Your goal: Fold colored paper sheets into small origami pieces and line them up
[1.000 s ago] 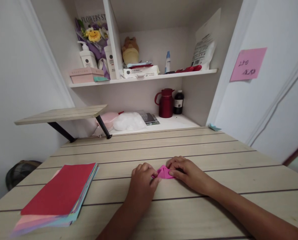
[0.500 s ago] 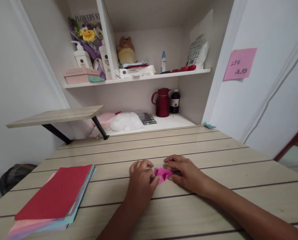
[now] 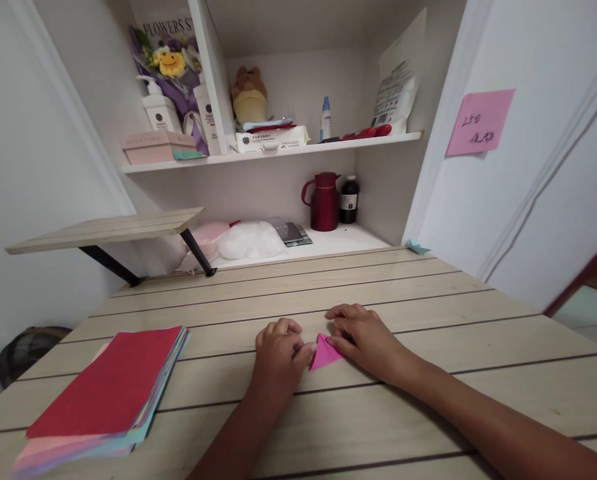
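Observation:
A small piece of bright pink paper [image 3: 326, 357], folded to a triangle, lies on the wood-plank tabletop in front of me. My left hand [image 3: 279, 353] rests at its left side. The thumb reaches the paper's left edge, while the bent fingers stand apart from the thumb. From the right, my right hand [image 3: 363, 339] has its thumb pressed down on the upper right part of the paper. Its other fingers curve above and behind the paper, partly hiding that corner.
A stack of coloured paper [image 3: 113, 380], red on top, lies on the left. Behind it stands a small raised shelf [image 3: 108, 230] on black legs. The cabinet holds a red jug [image 3: 324, 202], a dark bottle [image 3: 349, 200] and a white plastic bag [image 3: 252, 240]. A light blue paper piece [image 3: 417, 247] sits at the back right edge.
The pink paper was partly raised with open folds and now lies flatter as a triangle. My left thumb has come off its surface to the edge; my right thumb has moved onto it.

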Available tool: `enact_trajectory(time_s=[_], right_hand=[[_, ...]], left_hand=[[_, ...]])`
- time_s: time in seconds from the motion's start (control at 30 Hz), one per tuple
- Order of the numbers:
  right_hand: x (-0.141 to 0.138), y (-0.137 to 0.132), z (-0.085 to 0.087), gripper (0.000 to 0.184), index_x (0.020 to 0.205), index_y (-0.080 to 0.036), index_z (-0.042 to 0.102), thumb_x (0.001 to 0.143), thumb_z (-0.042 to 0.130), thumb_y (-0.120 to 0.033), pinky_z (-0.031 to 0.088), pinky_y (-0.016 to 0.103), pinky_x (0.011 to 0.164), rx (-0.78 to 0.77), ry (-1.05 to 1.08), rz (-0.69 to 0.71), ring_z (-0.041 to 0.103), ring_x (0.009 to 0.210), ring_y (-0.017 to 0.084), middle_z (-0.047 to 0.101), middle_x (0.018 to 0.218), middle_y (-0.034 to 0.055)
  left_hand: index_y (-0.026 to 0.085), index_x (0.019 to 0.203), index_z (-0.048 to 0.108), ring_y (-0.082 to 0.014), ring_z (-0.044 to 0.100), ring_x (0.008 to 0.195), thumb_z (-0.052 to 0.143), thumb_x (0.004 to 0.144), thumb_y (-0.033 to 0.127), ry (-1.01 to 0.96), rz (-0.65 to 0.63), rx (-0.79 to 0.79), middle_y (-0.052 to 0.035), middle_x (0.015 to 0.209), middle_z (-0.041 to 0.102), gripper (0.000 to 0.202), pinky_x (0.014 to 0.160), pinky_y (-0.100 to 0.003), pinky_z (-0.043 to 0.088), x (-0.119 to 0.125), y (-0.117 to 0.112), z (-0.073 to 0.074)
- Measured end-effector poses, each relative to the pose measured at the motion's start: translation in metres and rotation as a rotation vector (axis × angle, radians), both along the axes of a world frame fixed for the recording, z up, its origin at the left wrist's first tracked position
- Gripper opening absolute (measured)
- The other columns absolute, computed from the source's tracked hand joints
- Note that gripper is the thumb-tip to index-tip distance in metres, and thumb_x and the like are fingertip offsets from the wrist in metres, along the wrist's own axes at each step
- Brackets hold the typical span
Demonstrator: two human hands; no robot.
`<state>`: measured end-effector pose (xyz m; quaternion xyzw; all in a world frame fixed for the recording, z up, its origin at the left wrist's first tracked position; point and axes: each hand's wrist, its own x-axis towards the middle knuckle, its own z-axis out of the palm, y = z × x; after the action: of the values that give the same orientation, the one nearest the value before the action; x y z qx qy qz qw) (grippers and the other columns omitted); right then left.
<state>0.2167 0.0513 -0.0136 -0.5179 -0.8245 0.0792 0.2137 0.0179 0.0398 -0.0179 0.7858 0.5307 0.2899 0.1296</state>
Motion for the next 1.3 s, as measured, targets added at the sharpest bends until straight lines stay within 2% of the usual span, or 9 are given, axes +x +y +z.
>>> enact_trajectory(time_s=[0.23, 0.37, 0.6, 0.77, 0.9, 1.0, 1.1, 1.2, 1.3], right_hand=[[0.000, 0.001, -0.005, 0.011, 0.083, -0.022, 0.061, 0.086, 0.055, -0.031, 0.040, 0.042, 0.084, 0.056, -0.041, 0.008, 0.052, 0.101, 0.026, 0.061, 0.116, 0.0084], [0.001, 0.000, -0.005, 0.013, 0.097, -0.025, 0.060, 0.087, 0.054, -0.031, 0.039, 0.042, 0.085, 0.051, -0.028, 0.020, 0.052, 0.101, 0.025, 0.061, 0.114, 0.0072], [0.010, 0.004, 0.000, 0.014, 0.097, -0.027, 0.061, 0.084, 0.059, -0.032, 0.037, 0.045, 0.089, -0.011, 0.001, 0.022, 0.053, 0.103, 0.025, 0.062, 0.114, 0.0048], [0.035, 0.012, 0.005, 0.017, 0.093, -0.026, 0.064, 0.077, 0.066, -0.029, 0.039, 0.044, 0.090, -0.077, 0.088, -0.022, 0.055, 0.101, 0.025, 0.065, 0.108, 0.0038], [0.034, 0.008, 0.010, 0.008, 0.080, -0.021, 0.064, 0.083, 0.057, -0.025, 0.046, 0.034, 0.079, -0.140, 0.240, 0.019, 0.061, 0.085, 0.020, 0.068, 0.088, 0.0028], [0.025, 0.002, 0.013, 0.009, 0.076, -0.022, 0.064, 0.080, 0.064, -0.030, 0.046, 0.033, 0.078, -0.144, 0.186, 0.056, 0.060, 0.083, 0.019, 0.067, 0.084, 0.0012], [0.023, 0.000, 0.013, 0.008, 0.074, -0.023, 0.065, 0.071, 0.073, -0.023, 0.042, 0.038, 0.086, -0.135, 0.078, 0.048, 0.057, 0.092, 0.022, 0.064, 0.089, 0.0009], [0.029, 0.002, 0.013, 0.017, 0.083, -0.026, 0.068, 0.071, 0.069, -0.013, 0.042, 0.037, 0.089, -0.148, 0.084, 0.075, 0.057, 0.096, 0.021, 0.064, 0.094, 0.0010], [0.033, 0.001, 0.014, 0.034, 0.100, -0.029, 0.067, 0.074, 0.065, -0.008, 0.041, 0.037, 0.094, -0.150, 0.141, 0.204, 0.055, 0.105, 0.020, 0.063, 0.106, 0.0013]], left_hand=[[0.021, 0.082, 0.058, -0.0232, 0.054, 0.107, 0.067, 0.072, 0.013, 0.002, -0.001, 0.068, -0.0038, 0.107, 0.061, 0.015, 0.091, -0.042, 0.040, 0.001, -0.006, 0.001], [0.025, 0.104, 0.061, -0.0220, 0.047, 0.122, 0.059, 0.081, 0.010, 0.043, -0.201, 0.182, -0.0060, 0.130, 0.053, 0.028, 0.101, -0.043, 0.035, 0.000, -0.010, 0.008], [0.033, 0.110, 0.063, -0.0177, 0.057, 0.111, 0.047, 0.095, 0.019, 0.279, -0.426, 0.253, 0.0012, 0.123, 0.065, 0.026, 0.104, -0.045, 0.029, -0.001, -0.010, 0.002], [0.028, 0.116, 0.061, -0.0188, 0.059, 0.110, 0.047, 0.092, 0.013, 0.338, -0.438, 0.289, -0.0021, 0.118, 0.068, 0.031, 0.102, -0.042, 0.033, -0.003, -0.010, 0.000], [0.026, 0.115, 0.062, -0.0206, 0.059, 0.109, 0.048, 0.091, 0.013, 0.351, -0.430, 0.304, -0.0033, 0.118, 0.068, 0.031, 0.099, -0.042, 0.035, -0.001, -0.013, 0.005], [0.027, 0.119, 0.060, -0.0203, 0.058, 0.109, 0.046, 0.092, 0.014, 0.355, -0.437, 0.299, -0.0030, 0.119, 0.067, 0.032, 0.098, -0.041, 0.036, 0.000, -0.015, 0.007], [0.026, 0.118, 0.060, -0.0207, 0.058, 0.109, 0.047, 0.092, 0.013, 0.386, -0.442, 0.277, -0.0033, 0.121, 0.066, 0.032, 0.098, -0.043, 0.035, -0.003, -0.017, 0.010], [0.025, 0.113, 0.063, -0.0218, 0.058, 0.109, 0.051, 0.091, 0.014, 0.411, -0.449, 0.229, -0.0039, 0.120, 0.067, 0.027, 0.098, -0.044, 0.034, -0.009, -0.018, 0.015], [0.027, 0.111, 0.065, -0.0237, 0.057, 0.110, 0.064, 0.085, 0.029, 0.363, -0.437, 0.151, -0.0021, 0.121, 0.067, 0.025, 0.095, -0.043, 0.038, -0.013, -0.018, 0.020]])
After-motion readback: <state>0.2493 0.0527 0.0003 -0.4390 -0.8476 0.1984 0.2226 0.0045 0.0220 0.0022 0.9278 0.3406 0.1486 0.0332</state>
